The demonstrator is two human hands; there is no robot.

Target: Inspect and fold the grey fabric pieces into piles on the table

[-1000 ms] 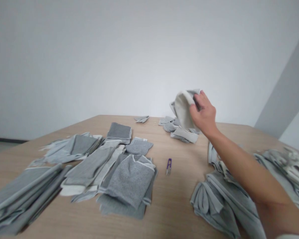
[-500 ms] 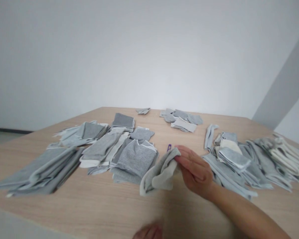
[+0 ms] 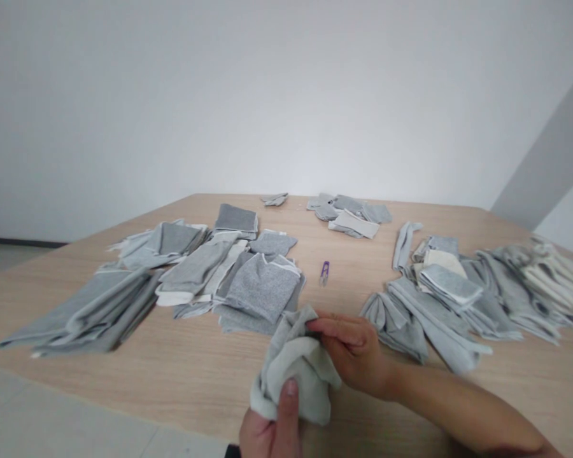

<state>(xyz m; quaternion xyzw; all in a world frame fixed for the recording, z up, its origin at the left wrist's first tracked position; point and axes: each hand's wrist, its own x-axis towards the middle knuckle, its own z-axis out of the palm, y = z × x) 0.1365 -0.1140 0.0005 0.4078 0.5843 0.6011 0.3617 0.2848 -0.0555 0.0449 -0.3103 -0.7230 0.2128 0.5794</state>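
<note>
Pale wall (image 3: 286, 95) rises behind a wood-topped table (image 3: 186, 381) spread with grey and off-white fabric. From where I stand, the cloth (image 3: 303, 366) is up in both hands near the table's front edge, just nearer than a grey stack (image 3: 262, 286). Purple snips (image 3: 325, 273) lie beyond it, and a loose pile (image 3: 401, 324) sits to its right. The left hand (image 3: 268, 439) grips the cloth's lower part, thumb pressed flat on the near face; its other fingers are mostly hidden. The right hand (image 3: 360, 356) has its fingers close together at the upper edge, seemingly pinching it, though I can't make out the thumb. I'd judge it light, soft and limp, hardly fragile or slippery; best held by opposite edges, since a single grip would let it sag.
</note>
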